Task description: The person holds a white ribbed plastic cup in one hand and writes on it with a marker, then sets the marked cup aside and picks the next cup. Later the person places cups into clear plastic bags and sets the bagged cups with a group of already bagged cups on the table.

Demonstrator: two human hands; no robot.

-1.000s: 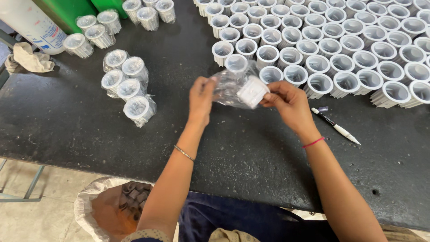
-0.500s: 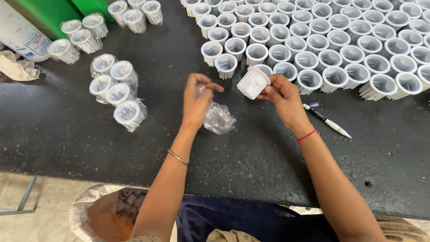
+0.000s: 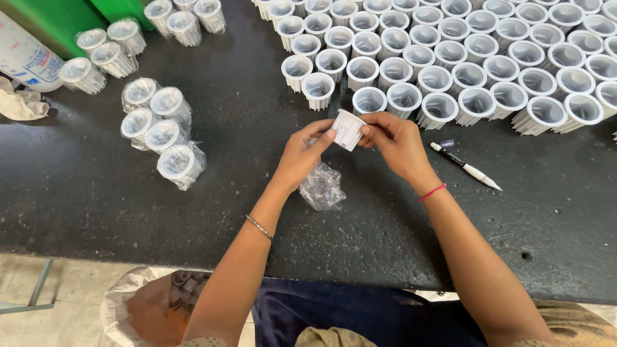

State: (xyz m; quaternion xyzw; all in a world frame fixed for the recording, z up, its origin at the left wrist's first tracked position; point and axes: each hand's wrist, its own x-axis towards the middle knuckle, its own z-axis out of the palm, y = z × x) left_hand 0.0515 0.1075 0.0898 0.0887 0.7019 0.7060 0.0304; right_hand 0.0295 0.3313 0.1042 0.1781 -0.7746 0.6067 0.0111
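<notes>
Gripped between both hands, left hand point(image 3: 302, 154) and right hand point(image 3: 395, 141) pinch a white ribbed plastic cup point(image 3: 348, 129) above the black worktable point(image 3: 257, 212), near rows of matching cups point(image 3: 463, 58). A crumpled clear plastic bag point(image 3: 322, 187) lies beneath the left palm; a white pen point(image 3: 466, 166) rests beside the right wrist.

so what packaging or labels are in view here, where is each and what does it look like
Empty clear bag: crumpled, under the left hand, on the black table.
Bagged white cups: five in clear wrap, left of the hands.
More bagged cups: top left, beside the green bin.
White cylinder: far left edge, lying tilted, blue and red print.
White sack: below the table edge, open, brownish inside.
Unwrapped cup: in both hands' grip, right hand included.
</notes>
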